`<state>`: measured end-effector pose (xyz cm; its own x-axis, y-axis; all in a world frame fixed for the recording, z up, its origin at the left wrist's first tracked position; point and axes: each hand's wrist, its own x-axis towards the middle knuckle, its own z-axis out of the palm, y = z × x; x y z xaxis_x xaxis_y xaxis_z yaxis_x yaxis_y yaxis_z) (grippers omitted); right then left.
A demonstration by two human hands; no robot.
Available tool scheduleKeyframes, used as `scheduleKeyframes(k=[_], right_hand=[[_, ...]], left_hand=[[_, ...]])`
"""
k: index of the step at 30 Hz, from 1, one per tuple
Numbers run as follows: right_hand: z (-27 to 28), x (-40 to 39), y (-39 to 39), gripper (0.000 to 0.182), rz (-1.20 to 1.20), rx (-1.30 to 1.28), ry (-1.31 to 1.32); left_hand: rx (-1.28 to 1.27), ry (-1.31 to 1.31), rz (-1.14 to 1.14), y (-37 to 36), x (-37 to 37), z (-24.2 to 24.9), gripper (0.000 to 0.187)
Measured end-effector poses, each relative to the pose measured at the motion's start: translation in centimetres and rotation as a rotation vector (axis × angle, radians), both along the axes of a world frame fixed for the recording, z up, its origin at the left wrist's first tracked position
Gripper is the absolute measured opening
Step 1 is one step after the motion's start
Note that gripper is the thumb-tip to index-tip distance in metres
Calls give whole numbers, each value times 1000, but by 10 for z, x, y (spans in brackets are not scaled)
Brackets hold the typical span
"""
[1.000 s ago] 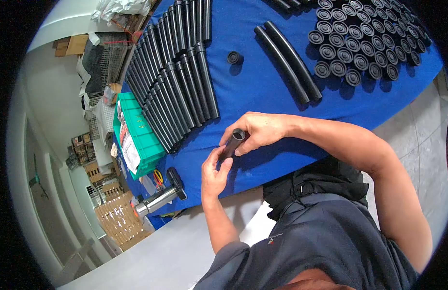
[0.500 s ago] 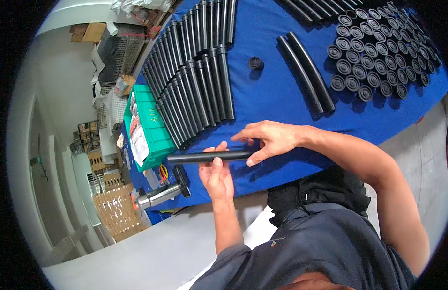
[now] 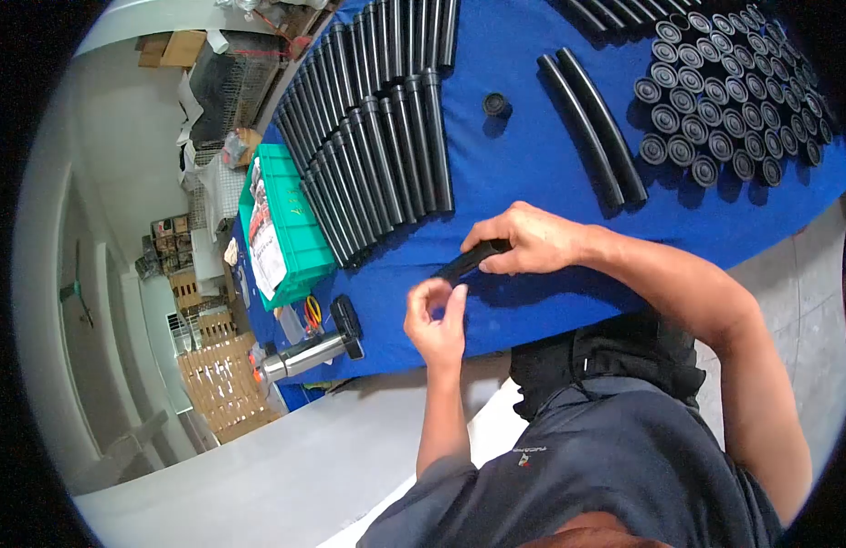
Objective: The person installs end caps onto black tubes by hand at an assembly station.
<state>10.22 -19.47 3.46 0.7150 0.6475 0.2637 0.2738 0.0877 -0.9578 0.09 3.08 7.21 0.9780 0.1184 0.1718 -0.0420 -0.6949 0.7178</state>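
Observation:
A short black tube is held at a slant above the near part of the blue table. My right hand is closed around its upper right end and hides that end. At the lower left end is my left hand, its fingers curled and slightly blurred, fingertips and thumb meeting the tube. Farther off stands a single round black cap. Two longer black tubes lie side by side to the right of it.
Rows of capped black tubes cover the table's left side, beside a green crate with papers. Many round black caps are grouped at the right. A steel flask and yellow-handled scissors lie near the left edge.
The tube has swung from nearly level to a slant and moved up and right. My right hand has closed on its end; my left hand has shifted right and curled its fingers.

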Motion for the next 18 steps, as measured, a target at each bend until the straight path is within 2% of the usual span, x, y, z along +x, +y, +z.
scheduleKeyframes(k=[1, 2, 4, 7, 14, 18], right_hand=[[-2, 0, 2, 35, 10, 0, 18], [-1, -1, 3, 35, 27, 23, 77], [5, -2, 1, 36, 57, 67, 195], [9, 0, -2, 45, 216, 145, 315], [13, -2, -3, 46, 331, 212, 382], [10, -1, -1, 47, 320, 211, 368]], left_hand=[[204, -157, -113, -5, 11, 3, 42], [357, -239, -156, -15, 19, 8, 48], [420, -192, -194, -20, 29, 8, 46], [181, 62, -103, -14, 32, 6, 39], [-55, 169, -288, -9, 27, 28, 29], [40, 179, -401, 3, 30, 34, 32]])
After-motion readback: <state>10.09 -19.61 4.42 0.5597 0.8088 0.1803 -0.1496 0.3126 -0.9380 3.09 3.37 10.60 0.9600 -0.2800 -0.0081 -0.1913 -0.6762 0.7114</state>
